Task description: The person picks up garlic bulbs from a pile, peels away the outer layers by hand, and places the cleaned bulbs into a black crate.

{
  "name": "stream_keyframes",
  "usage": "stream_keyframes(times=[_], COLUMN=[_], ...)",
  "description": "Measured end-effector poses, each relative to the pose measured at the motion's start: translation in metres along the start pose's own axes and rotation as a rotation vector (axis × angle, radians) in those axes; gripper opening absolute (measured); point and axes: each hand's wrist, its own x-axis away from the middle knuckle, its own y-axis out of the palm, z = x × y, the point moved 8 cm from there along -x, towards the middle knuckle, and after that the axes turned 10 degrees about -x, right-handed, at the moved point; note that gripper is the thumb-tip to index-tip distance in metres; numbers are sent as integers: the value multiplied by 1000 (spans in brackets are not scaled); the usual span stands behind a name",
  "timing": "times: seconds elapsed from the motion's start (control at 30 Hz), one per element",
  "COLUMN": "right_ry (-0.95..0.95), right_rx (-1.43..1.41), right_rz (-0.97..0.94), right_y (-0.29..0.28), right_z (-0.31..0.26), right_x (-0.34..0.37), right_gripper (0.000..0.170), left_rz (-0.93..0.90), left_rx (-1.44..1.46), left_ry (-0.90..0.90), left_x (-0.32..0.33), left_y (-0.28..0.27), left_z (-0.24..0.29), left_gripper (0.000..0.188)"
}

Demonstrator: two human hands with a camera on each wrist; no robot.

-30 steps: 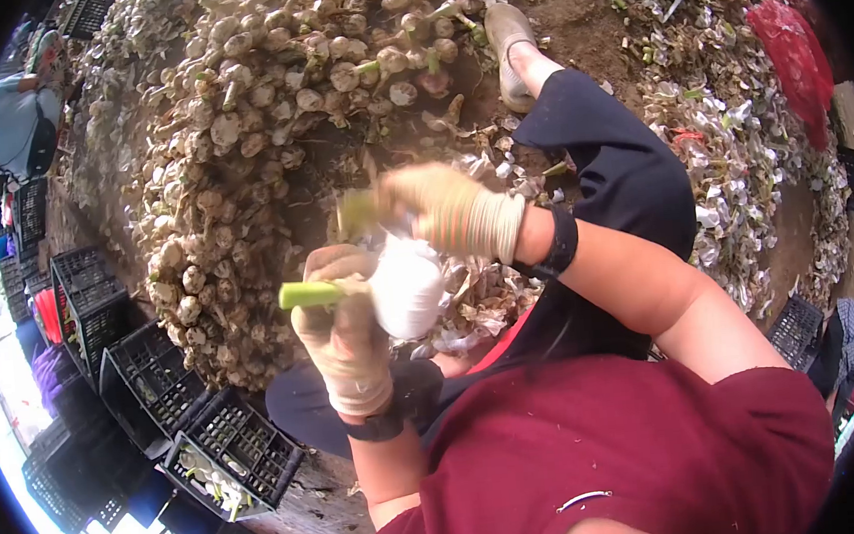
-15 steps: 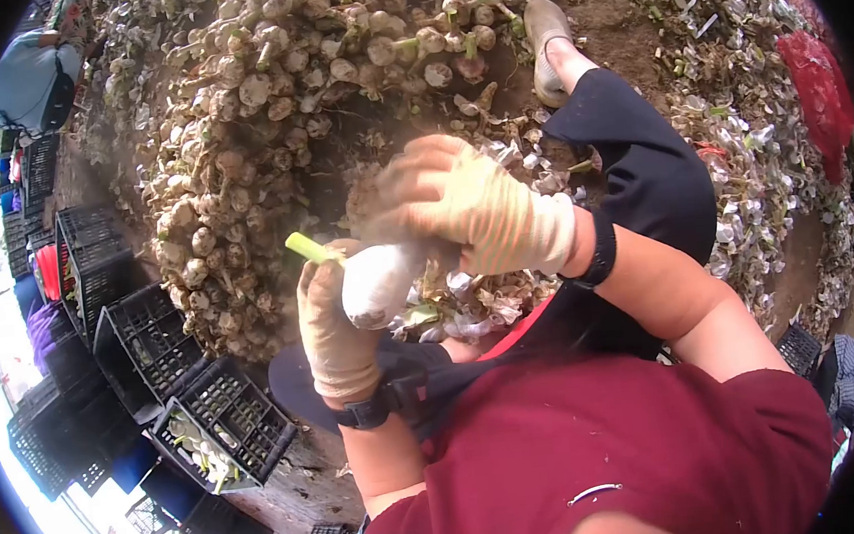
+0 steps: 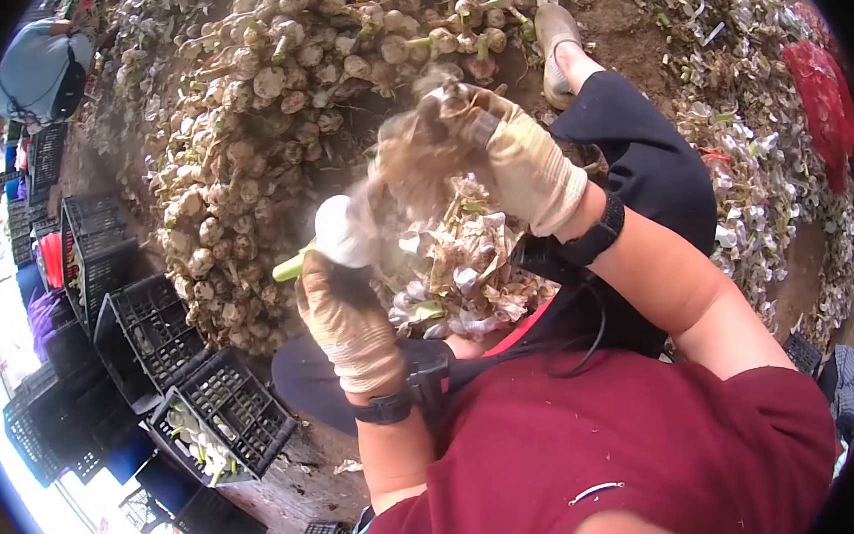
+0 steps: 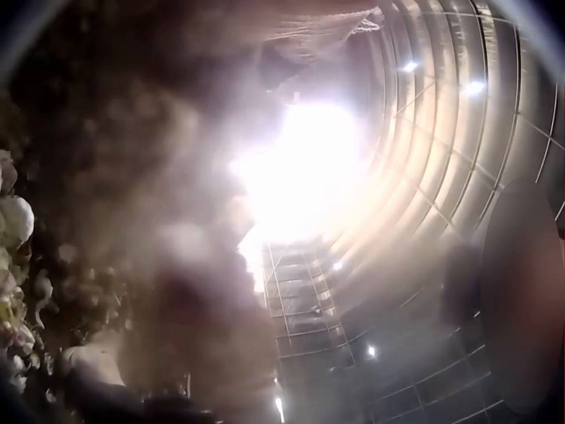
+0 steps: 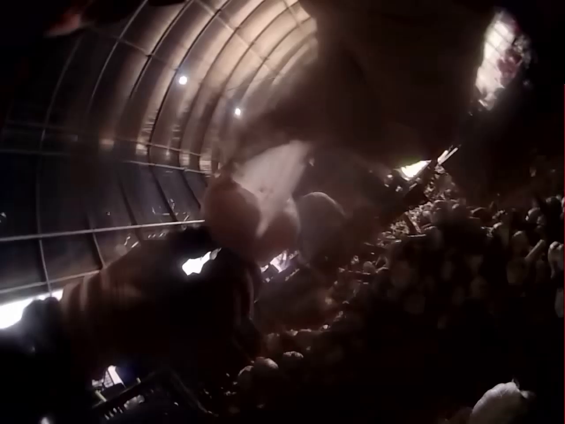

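My gloved left hand holds a white garlic bulb up by the base of its cut green stem. Thumb and fingers close round the stem below the bulb. To the right, my gloved right hand is raised with its soiled brown side showing. Motion blur covers its fingers and a brown patch beside the bulb, so I cannot tell whether they hold skin. The left wrist view is mostly blur and glare. In the dark right wrist view, the left hand reaches in from the left.
A big heap of unpeeled garlic curves in front and to the left. Shed skins lie between the legs, with more skins at right. Black crates stand at left; one holds trimmed garlic. A red mesh bag lies far right.
The right hand has come off the bulb, moving up and right and turning its brown side into view. The left hand has shifted slightly, the bulb now higher and further left.
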Motion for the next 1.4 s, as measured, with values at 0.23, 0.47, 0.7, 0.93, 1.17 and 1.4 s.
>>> stream_keyframes(times=[0.23, 0.47, 0.7, 0.93, 1.17, 1.4], right_ry=[254, -245, -599, -609, 135, 197], right_rx=[2042, 1753, 1611, 1173, 1439, 1361], right_rz=[-555, -681, -475, 339, 728, 732], right_y=[2, 23, 82, -45, -330, -216], right_z=[34, 22, -96, -271, -248, -66], right_x=[13, 25, 29, 77, 156, -28], right_gripper=[31, 33, 29, 35, 34, 30], left_rz=[287, 544, -553, -477, -977, -1694], left_rx=[-95, -12, -1735, -1005, -1321, -1377], left_ry=[74, 276, -522, -716, -545, -336], left_x=[2, 25, -55, -75, 20, 45], left_y=[-107, -309, -142, -168, 85, 203], left_z=[65, 190, -91, -284, -304, -315], left_gripper=[40, 51, 117, 60, 80, 31])
